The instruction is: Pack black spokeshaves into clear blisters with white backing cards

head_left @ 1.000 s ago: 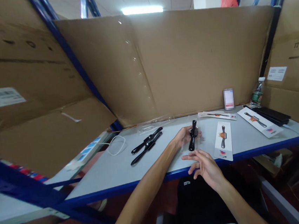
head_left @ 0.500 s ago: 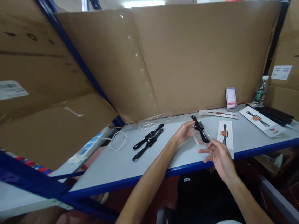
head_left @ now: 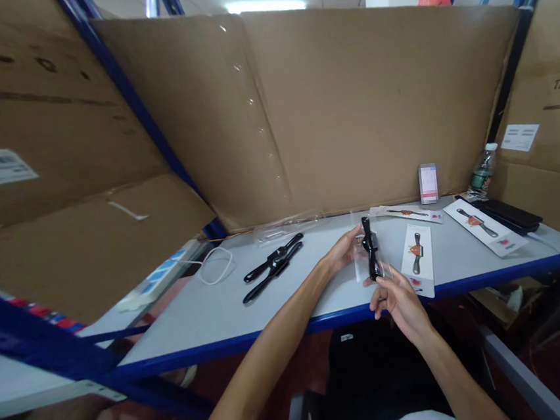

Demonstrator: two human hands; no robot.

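Note:
A black spokeshave stands nearly upright between my hands, lying in a clear plastic blister slightly above the table. My left hand is closed on the blister's left side near the tool's upper half; its fingertips are partly hidden. At the lower end, my right hand pinches the blister's edge by the handle tip, its other fingers curled. Just right of my hands lies a printed card with a picture of a spokeshave. To the left, two more black spokeshaves lie side by side.
More printed cards lie at the back and at the right. Clear plastic blisters rest along the cardboard wall. A phone, a bottle, a black case and a white cable are also there.
The spokeshave in its blister has turned from slanted to nearly upright. My right hand has moved slightly left, its fingers now curled in at the lower end. The view has shifted slightly.

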